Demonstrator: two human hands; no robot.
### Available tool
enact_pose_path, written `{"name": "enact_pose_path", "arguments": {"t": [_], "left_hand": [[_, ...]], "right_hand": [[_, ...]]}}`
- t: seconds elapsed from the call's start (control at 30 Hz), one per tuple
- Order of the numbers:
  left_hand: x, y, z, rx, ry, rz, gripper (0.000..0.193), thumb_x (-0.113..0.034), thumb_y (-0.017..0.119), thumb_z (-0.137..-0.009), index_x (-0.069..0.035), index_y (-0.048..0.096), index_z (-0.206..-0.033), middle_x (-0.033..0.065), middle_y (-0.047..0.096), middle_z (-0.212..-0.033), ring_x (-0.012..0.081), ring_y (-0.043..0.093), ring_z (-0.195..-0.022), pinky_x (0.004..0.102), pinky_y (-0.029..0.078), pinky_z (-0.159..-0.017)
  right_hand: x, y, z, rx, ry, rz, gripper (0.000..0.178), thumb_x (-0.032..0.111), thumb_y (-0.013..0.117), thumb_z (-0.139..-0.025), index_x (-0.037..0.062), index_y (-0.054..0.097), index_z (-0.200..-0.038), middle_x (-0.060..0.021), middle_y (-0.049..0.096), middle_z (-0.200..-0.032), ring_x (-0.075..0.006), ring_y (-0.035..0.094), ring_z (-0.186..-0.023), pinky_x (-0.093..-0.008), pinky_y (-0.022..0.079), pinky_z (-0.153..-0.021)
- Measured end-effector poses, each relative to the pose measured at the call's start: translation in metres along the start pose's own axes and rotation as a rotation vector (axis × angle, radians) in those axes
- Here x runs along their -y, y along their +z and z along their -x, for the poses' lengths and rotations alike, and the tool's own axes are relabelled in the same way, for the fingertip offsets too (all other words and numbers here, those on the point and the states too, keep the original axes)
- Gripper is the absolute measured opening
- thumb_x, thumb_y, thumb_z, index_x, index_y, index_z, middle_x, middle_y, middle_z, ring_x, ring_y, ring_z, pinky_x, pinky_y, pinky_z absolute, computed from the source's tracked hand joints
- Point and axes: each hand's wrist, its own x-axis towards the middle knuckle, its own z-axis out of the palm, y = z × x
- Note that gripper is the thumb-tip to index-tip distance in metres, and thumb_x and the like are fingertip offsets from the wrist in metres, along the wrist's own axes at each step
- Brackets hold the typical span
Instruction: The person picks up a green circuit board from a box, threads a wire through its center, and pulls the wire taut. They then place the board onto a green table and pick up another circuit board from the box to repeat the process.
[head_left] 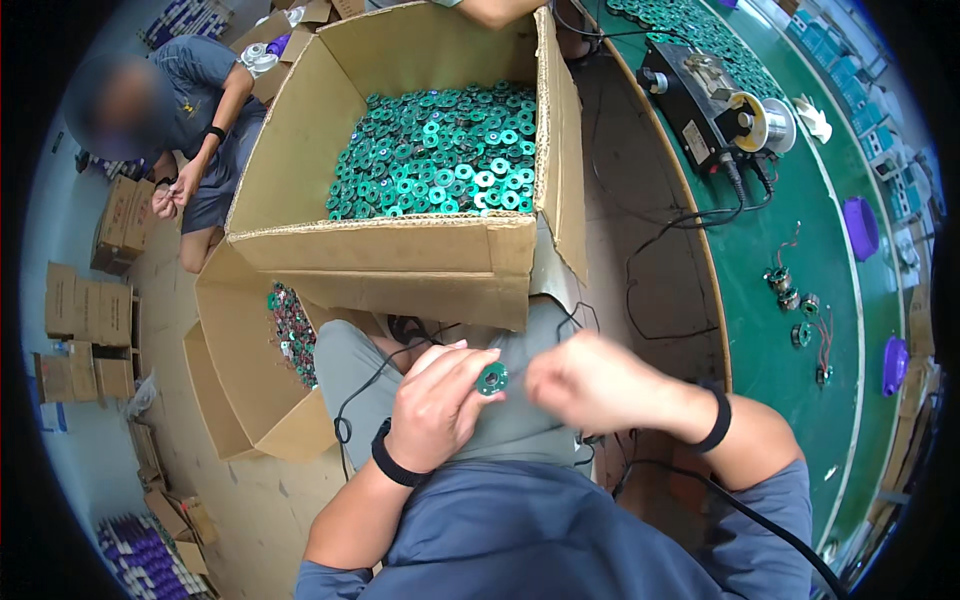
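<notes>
Between the fingers of my left hand (437, 405) is a small round green circuit board (492, 378) with a hole in its middle. My right hand (590, 383) is just to the right of it, smeared by motion, so its fingers and anything in them cannot be made out. Both hands are above my lap. Ahead of them stands a large open cardboard box (385, 262), part filled with a heap of similar ring-shaped green boards (440, 150).
At lower left, a second cardboard box (300, 425) holds small red and green parts (292, 335). The green bench (770, 330) on the right carries a black soldering unit (700, 105), a solder wire spool (768, 124) and several small coils (788, 298). Black cables hang nearby. A co-worker (205, 110) sits far left.
</notes>
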Motion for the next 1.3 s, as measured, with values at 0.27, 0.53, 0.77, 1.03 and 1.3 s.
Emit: {"name": "enact_pose_path", "arguments": {"t": [0.27,0.53,0.77,1.03,1.3], "left_hand": [[-0.004,-0.001,0.002,0.003,0.036,-0.028,0.04,-0.011,0.081,-0.074,0.0,0.068,-0.11,0.0135,0.07,-0.097,0.0334,0.066,-0.086,0.041,0.056,-0.089],[0.004,-0.001,0.0,-0.04,-0.046,-0.035,0.037,-0.011,0.082,-0.074,-0.002,0.071,-0.109,0.0153,0.071,-0.093,0.0356,0.069,-0.092,0.0411,0.055,-0.085],[0.026,-0.039,0.033,-0.158,-0.56,0.582,0.036,0.0,0.076,-0.084,0.002,0.066,-0.119,0.0124,0.072,-0.109,0.0187,0.069,-0.092,0.0315,0.057,-0.081],[0.094,-0.118,0.147,-0.624,-0.736,1.231,0.04,0.003,0.062,-0.094,-0.001,0.057,-0.133,0.0185,0.067,-0.118,0.0192,0.068,-0.089,0.0328,0.057,-0.081],[0.088,-0.203,0.226,-0.783,-0.744,1.027,0.046,0.004,0.067,-0.091,0.003,0.055,-0.136,0.0119,0.067,-0.116,0.0148,0.066,-0.095,0.0285,0.056,-0.085]], "right_hand": [[0.003,-0.008,0.001,-0.031,0.003,-0.01,0.014,0.007,0.056,-0.091,0.0033,0.068,-0.083,-0.0143,0.064,-0.065,-0.0262,0.066,-0.059,-0.0357,0.053,-0.06],[0.011,-0.015,0.0,0.002,-0.07,-0.004,0.014,0.007,0.057,-0.09,0.002,0.067,-0.082,-0.0144,0.065,-0.064,-0.0249,0.069,-0.057,-0.0361,0.055,-0.058],[-0.006,-0.019,-0.006,0.025,0.078,0.054,0.022,0.015,0.053,-0.094,0.0039,0.066,-0.081,-0.0161,0.066,-0.066,-0.0298,0.069,-0.06,-0.0386,0.055,-0.059],[-0.039,0.02,0.0,0.095,0.083,0.084,0.023,0.019,0.057,-0.097,0.0057,0.075,-0.093,-0.0075,0.065,-0.064,-0.0159,0.062,-0.056,-0.0321,0.051,-0.058],[0.019,0.058,-0.031,0.276,0.146,0.16,0.017,0.014,0.062,-0.099,0.0034,0.075,-0.101,-0.0054,0.07,-0.073,-0.0086,0.064,-0.067,-0.0281,0.054,-0.065]]}}
